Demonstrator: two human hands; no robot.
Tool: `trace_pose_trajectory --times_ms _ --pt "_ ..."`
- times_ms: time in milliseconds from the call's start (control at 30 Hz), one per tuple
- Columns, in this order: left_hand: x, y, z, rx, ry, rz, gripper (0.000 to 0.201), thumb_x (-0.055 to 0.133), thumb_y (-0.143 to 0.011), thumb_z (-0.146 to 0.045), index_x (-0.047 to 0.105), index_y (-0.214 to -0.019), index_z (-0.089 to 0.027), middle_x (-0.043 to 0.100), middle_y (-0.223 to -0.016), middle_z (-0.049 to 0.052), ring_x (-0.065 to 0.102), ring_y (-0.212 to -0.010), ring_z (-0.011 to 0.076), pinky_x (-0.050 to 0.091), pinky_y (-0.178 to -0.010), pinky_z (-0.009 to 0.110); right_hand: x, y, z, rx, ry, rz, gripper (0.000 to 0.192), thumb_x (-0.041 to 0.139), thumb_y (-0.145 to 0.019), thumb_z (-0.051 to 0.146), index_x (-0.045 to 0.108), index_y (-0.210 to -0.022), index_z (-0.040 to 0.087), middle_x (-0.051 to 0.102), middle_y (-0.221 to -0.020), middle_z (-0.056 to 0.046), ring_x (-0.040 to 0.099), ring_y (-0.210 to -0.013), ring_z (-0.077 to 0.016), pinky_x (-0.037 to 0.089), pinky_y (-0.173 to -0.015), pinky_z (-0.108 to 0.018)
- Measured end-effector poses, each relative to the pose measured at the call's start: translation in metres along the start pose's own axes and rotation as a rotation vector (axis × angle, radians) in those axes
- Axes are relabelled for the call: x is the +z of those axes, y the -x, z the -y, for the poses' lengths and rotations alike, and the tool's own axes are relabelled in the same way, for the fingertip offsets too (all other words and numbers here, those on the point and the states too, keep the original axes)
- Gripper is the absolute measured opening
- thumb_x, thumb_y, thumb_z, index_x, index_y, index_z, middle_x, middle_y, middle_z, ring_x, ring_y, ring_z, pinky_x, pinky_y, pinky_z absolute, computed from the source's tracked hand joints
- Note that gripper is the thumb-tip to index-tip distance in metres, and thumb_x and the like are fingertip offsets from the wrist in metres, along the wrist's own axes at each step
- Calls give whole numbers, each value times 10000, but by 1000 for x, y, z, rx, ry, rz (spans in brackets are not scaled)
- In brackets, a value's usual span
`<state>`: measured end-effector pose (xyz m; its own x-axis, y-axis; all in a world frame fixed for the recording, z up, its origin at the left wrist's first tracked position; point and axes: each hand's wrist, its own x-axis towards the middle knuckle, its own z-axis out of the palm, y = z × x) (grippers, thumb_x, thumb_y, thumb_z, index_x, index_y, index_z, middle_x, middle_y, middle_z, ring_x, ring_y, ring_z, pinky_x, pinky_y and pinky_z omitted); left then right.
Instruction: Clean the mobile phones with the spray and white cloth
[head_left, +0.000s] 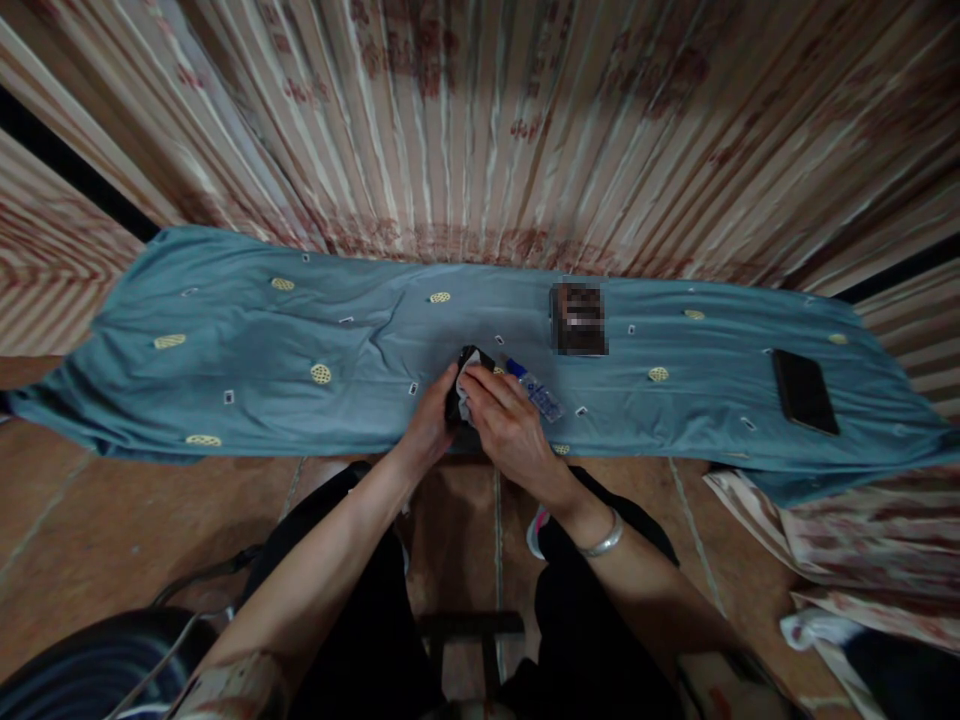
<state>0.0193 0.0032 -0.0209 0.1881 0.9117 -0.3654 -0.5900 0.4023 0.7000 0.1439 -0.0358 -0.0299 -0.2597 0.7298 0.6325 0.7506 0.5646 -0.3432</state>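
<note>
My left hand (433, 415) is closed around the side of a small black object (471, 353), held just above the cloth-covered surface near its front edge. Its exact kind is hidden by my fingers. Bent fingers of my right hand (510, 420) press a light grey wiping cloth (464, 386) against the face of that object. Just right of my right hand lies a small clear bottle (541, 396) with a blue cap and blue print, on its side.
A blue-green tablecloth (360, 330) with yellow patterns covers the long surface. A dark box (579, 320), blurred out, sits toward the back. Farther right lies a black phone (805, 391). Pleated curtains (465, 130) hang behind. A dark round object (97, 665) is at lower left.
</note>
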Motion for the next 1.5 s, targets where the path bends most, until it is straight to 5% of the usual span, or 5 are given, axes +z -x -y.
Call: trace_pose_trajectory --times_ms 333,600,933,1133,1500 --pt "-2 0 10 80 -103 126 323 872 -713 -447 761 -831 -166 794 -931 47 705 -1035 226 509 -987 309 -6 -5 -20 82 33 -49 405 415 -1086 205 688 -1382 163 716 -1376 -161 689 -1210 -276 574 -1077 -465" --pt "-1 -3 6 83 -52 -34 92 742 -832 -268 766 -806 -182 751 -789 7 691 -869 172 526 -857 273 -5 0 3 -7 81 -17 411 446 -1049 118 705 -1365 162 733 -1347 -144 695 -1183 -258 580 -1091 -453" --pt "-4 0 -20 -25 -48 -162 252 794 -861 -361 703 -735 -162 668 -631 -24 596 -559 102 461 -564 212 -5 3 24 -183 -9 2 387 464 -1043 81 695 -1353 71 733 -1331 -173 661 -1199 -244 581 -1089 -376" --pt "1 -8 -22 -14 92 -188 255 617 -960 -286 684 -745 -166 673 -638 -21 580 -567 103 507 -654 225 -5 4 15 -100 -22 18 402 459 -1053 107 701 -1372 138 738 -1337 -147 667 -1214 -247 577 -1113 -420" --pt "4 -1 -24 -5 36 -112 262 698 -909 -428 717 -837 -177 739 -762 22 694 -762 184 558 -803 305 -7 -1 -8 36 -43 -10 384 425 -1083 199 738 -1305 186 761 -1285 -137 701 -1168 -245 590 -1059 -452"
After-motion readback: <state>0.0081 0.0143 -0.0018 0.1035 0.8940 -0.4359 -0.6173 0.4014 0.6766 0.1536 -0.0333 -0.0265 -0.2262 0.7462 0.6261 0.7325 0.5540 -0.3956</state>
